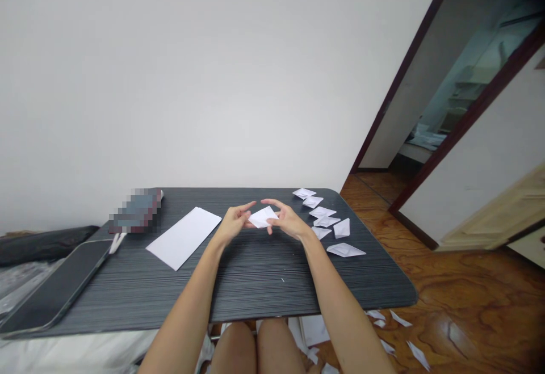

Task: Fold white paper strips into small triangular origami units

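A small folded white paper piece (263,216) is held just above the dark striped table (255,283), between both hands. My left hand (234,222) pinches its left side with thumb and fingers. My right hand (286,219) grips its right side, index finger stretched over the top. A white paper strip (184,236) lies flat to the left of my left hand. Several finished folded paper shapes (326,221) lie in a column to the right of my right hand.
A dark phone (55,286) overhangs the table's left edge, with a blurred object (136,210) behind it. Paper scraps (395,328) litter the wooden floor at the right. A white wall stands behind the table; an open doorway (460,96) is at the right.
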Tool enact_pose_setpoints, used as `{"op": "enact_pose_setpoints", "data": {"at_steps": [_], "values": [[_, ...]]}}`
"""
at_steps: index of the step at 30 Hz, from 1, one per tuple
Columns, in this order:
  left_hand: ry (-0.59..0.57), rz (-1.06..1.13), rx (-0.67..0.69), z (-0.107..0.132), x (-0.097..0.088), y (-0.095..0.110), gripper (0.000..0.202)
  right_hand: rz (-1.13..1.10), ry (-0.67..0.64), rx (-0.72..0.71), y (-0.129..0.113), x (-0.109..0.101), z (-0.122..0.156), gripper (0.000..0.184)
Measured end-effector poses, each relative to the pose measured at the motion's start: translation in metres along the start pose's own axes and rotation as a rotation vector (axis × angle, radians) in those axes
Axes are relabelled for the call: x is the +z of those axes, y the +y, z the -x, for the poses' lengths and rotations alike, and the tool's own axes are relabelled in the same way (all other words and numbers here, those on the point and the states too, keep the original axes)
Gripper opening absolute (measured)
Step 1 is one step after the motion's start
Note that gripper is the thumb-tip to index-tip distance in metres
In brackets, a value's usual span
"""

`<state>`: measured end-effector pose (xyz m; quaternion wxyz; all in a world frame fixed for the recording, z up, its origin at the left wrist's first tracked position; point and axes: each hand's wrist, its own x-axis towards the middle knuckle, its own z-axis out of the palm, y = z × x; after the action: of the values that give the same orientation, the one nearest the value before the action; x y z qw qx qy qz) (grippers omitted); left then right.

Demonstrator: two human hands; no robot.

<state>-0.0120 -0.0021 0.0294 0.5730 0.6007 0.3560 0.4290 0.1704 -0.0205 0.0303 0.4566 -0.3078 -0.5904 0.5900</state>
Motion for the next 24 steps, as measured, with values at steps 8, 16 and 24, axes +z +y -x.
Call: {"op": "enact_pose_setpoints", "data": {"at_steps": [8,16,24], "values": [[-0.005,-0.456,0.406,0.004,0.003,0.004,0.024,-0.108,0.085,0.065,0.004,-0.009,0.0,0.026],[-0.022,-0.539,0.295,0.004,0.004,0.0,0.024,0.372,0.215,-0.084,0.004,-0.006,-0.001,0.023],[-0.097,-0.081,0.069,0.002,0.007,0.002,0.033,0.292,0.06,0.002,-0.006,0.004,0.005,0.033]]}}
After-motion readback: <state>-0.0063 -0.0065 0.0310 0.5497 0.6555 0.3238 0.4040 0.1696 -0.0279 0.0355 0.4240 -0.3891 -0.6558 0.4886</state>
